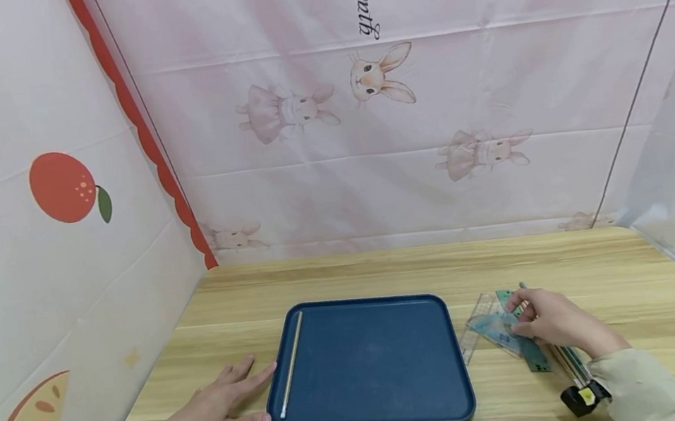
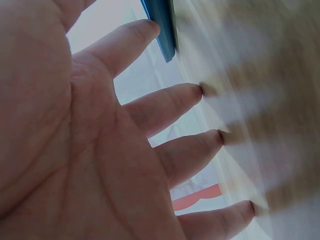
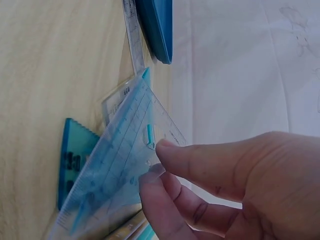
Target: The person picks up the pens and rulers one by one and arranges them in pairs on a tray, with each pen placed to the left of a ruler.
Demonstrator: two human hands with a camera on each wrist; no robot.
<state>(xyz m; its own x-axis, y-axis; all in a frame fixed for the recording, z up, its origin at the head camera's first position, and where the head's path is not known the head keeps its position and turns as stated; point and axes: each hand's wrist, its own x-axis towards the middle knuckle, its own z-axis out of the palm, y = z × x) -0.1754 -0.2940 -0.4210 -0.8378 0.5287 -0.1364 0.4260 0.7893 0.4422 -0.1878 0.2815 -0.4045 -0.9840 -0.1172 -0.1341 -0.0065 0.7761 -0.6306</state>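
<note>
Right grip (image 1: 550,317), set square (image 3: 112,155) between fingertips (image 3: 168,152)

On the worktop (image 1: 214,340), a tray (image 1: 371,369) is set left of the middle, in front of the far edge. Inside it, a stick (image 1: 291,364) is laid along the left rim, between the far left and near left corners. That rim is touched from outside by the left hand (image 1: 213,408). Just beside the tray's right rim, a ruler (image 3: 132,37) is laid. Farther right, a set square (image 3: 117,155) is held by the right hand (image 1: 550,317), partly overlapping a second ruler (image 1: 534,356). Right of this, rods (image 1: 569,363) are laid, partly covered by the hand, with an unidentified item (image 1: 583,399) at their near end. Behind the far edge, a cloth (image 1: 373,191) is hung.
</note>
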